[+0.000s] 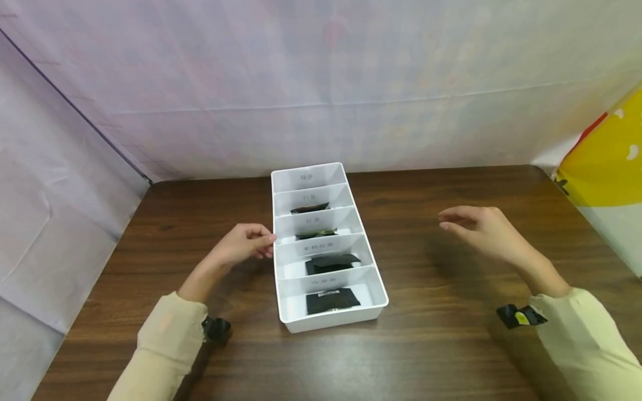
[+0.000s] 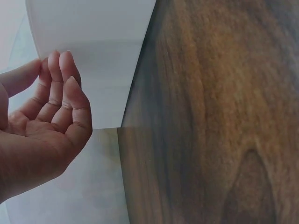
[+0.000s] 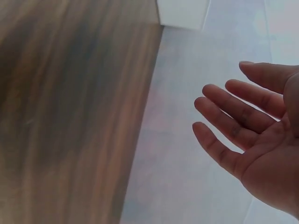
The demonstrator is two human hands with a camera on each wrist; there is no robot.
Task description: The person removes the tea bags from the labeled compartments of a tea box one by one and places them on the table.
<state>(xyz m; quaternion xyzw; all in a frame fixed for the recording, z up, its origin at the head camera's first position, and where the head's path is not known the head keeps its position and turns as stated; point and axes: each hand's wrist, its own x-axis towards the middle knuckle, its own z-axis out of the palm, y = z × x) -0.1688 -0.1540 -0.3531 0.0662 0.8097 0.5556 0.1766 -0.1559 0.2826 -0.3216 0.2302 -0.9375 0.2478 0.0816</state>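
Observation:
A long white divided box [image 1: 335, 320] lies lengthwise on the table, its row of compartments running away from me. My left hand [image 1: 246, 243] is at its left side, thumb and fingertips pinching the rim; in the left wrist view the curled fingers lie against the outer wall. A black packet [image 1: 331, 301] is in the nearest compartment and dark packets [image 1: 333, 263] in the one behind. Farther back are a greenish packet [image 1: 316, 234] and a dark brownish packet [image 1: 310, 208]. My right hand [image 1: 484, 228] hovers right of the box, fingers loosely bent, holding nothing.
The brown wood-grain table [image 1: 401, 356] meets a pale hanging cloth [image 1: 321, 83] at its back edge. A yellow patterned cloth [image 1: 609, 161] hangs at the far right. Printed labels [image 1: 323, 281] mark the compartments. Each wrist wears a black strap [image 1: 521, 316].

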